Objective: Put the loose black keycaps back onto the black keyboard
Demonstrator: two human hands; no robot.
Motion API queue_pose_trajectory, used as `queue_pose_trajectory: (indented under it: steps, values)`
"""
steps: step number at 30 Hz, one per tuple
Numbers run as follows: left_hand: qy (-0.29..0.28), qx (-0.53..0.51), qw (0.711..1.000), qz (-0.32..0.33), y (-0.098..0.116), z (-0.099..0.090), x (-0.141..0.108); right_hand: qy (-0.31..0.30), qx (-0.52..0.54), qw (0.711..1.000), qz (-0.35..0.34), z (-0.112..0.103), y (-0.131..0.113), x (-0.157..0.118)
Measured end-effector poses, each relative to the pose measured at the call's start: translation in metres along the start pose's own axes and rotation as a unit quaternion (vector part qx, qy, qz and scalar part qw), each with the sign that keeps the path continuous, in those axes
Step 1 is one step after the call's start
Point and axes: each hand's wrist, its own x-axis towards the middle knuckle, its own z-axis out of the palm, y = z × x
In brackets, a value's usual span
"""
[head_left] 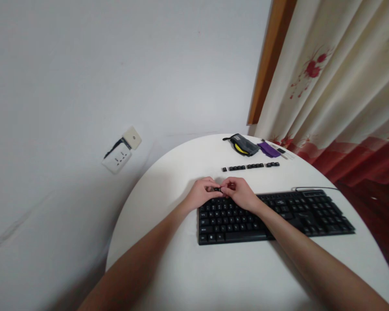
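A black keyboard [243,236] lies on the white round table, its left end under my hands. My left hand [201,192] and my right hand [239,191] meet above the keyboard's upper left edge. Between their fingertips is a small black keycap [217,189], pinched from both sides and partly covered by the fingers. Beyond my hands, several loose black keycaps [255,166] stand in a row, split into small groups. The top row of the keyboard is partly hidden by my right hand and wrist.
A dark grey pouch with a yellow part [245,144] lies at the table's far side, beside a purple cloth [269,150] and some thin small items. A cable [311,187] runs behind the keyboard. Wall sockets [117,158] are at left, a curtain [337,86] at right.
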Motion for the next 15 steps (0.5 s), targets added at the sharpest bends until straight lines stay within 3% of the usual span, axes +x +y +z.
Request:
queue_pose_trajectory:
  steps: [7, 15]
  values:
    - [0.047, -0.12, 0.99, -0.053, -0.002, -0.003, 0.001, 0.054, -0.058, 0.997, -0.014, -0.007, -0.002, -0.002]
    - [0.072, -0.105, 0.991, -0.045, 0.02, -0.017, 0.001, 0.039, -0.065, 0.997, -0.028, -0.022, 0.001, -0.007]
